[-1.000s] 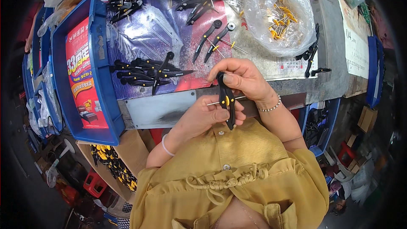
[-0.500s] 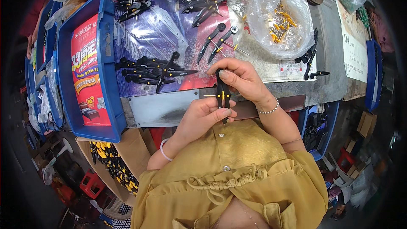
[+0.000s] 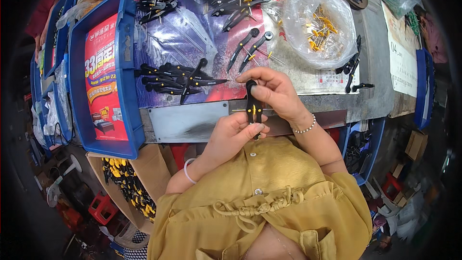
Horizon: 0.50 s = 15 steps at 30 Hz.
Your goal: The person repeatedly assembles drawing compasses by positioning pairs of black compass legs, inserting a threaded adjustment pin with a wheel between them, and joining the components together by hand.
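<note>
A black drawing compass [image 3: 253, 102] with a yellow adjusting wheel on a thin cross rod is held upright in front of my chest. My left hand [image 3: 233, 134] pinches its lower legs between thumb and fingers. My right hand [image 3: 279, 91] has its thumb against the round top, with the index finger curled beyond it. Just past the hands lie two compasses [image 3: 253, 50] with rods through their legs. To the left of them is a pile of black compass legs [image 3: 171, 79]. The tips of the held compass are partly hidden by my left fingers.
A clear plastic bag [image 3: 294, 19] of rods with yellow wheels stands at the right. Rows of compasses [image 3: 236, 0] fill the back. At left are a blue tray [image 3: 131, 115] and, lower, a carton [image 3: 161, 163] of black-and-yellow parts. A metal plate [image 3: 185, 120] lies along the table edge.
My right thumb and fingers have shifted slightly around the compass top. Both hands keep hold of the compass; the whole view has moved a little.
</note>
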Each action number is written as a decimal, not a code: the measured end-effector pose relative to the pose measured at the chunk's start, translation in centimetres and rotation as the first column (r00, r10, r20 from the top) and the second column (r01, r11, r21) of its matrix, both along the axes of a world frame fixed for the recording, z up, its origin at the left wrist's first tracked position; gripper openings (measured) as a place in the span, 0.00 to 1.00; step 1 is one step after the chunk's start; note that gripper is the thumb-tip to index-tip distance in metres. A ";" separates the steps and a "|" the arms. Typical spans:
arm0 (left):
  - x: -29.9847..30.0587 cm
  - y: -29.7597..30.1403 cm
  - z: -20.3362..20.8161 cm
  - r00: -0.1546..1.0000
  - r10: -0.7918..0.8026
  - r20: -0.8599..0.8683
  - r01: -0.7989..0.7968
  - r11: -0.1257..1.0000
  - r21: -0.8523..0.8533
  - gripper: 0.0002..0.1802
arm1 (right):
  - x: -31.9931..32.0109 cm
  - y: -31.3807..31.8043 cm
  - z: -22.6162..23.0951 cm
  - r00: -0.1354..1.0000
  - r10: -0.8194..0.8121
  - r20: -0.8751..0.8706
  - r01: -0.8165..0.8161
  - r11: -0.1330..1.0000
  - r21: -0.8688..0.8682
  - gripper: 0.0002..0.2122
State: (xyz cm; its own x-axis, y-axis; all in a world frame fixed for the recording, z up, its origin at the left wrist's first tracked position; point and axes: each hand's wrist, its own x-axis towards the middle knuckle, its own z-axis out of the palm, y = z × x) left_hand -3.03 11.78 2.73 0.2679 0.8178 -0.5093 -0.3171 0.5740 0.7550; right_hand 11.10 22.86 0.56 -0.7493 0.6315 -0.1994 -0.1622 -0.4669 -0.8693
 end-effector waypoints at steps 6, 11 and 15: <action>-0.3 0.1 -0.2 0.976 -0.064 -0.207 0.088 0.990 0.111 0.13 | 0.7 -0.4 0.9 1.000 0.013 -0.008 -0.013 0.998 -0.054 0.18; -0.4 0.8 0.6 0.979 -0.119 -0.163 0.127 0.991 0.039 0.14 | 0.8 -0.3 1.6 0.999 -0.041 -0.009 0.040 0.996 -0.077 0.17; -0.7 0.9 0.3 0.976 -0.151 -0.158 0.158 0.987 0.031 0.15 | 0.9 -0.2 1.5 0.994 -0.076 0.083 0.071 0.996 0.061 0.14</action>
